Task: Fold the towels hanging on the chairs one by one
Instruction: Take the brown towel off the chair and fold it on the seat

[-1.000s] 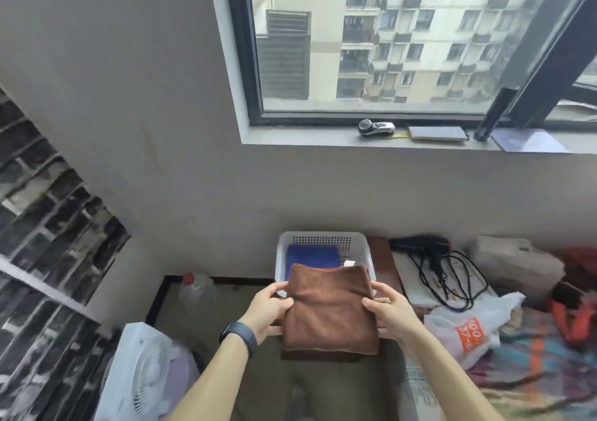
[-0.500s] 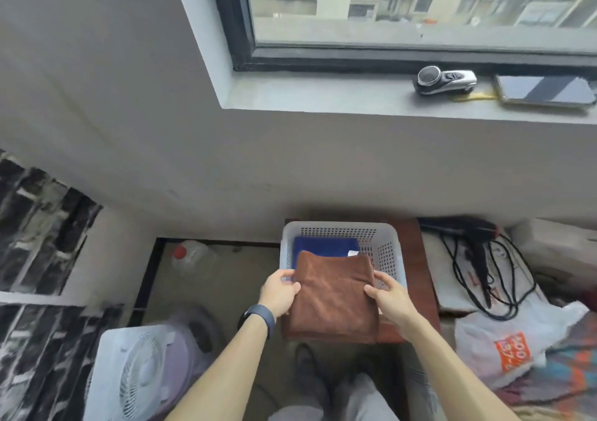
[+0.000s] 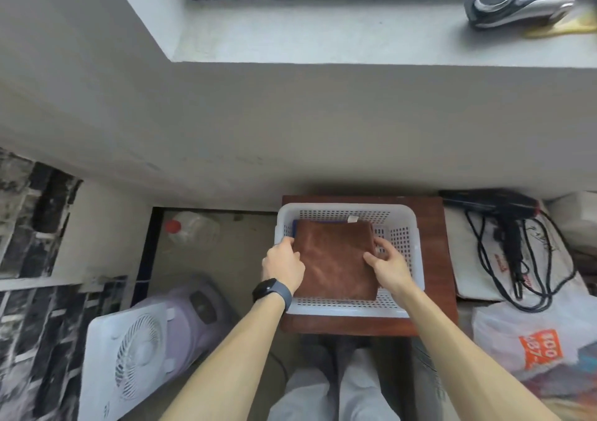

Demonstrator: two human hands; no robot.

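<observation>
A folded brown towel [image 3: 336, 259] lies inside a white perforated basket [image 3: 407, 223], covering a blue towel [image 3: 294, 226] of which only a thin edge shows at the left. My left hand [image 3: 283, 264] grips the brown towel's left edge, with a dark watch on the wrist. My right hand [image 3: 386, 264] holds the towel's right edge, thumb on top and fingers curled down beside it. No chair or hanging towel is in view.
The basket stands on a small brown table [image 3: 433, 249] against the wall. A white fan [image 3: 129, 359] and a clear bottle [image 3: 190, 231] are on the floor at the left. A black hair dryer [image 3: 507, 223] with its cord and a plastic bag [image 3: 533, 343] lie at the right. A windowsill [image 3: 323, 39] runs above.
Both hands have carried the brown towel forward and down into the basket, onto the blue towel. My head has tilted down, so the window has left the view.
</observation>
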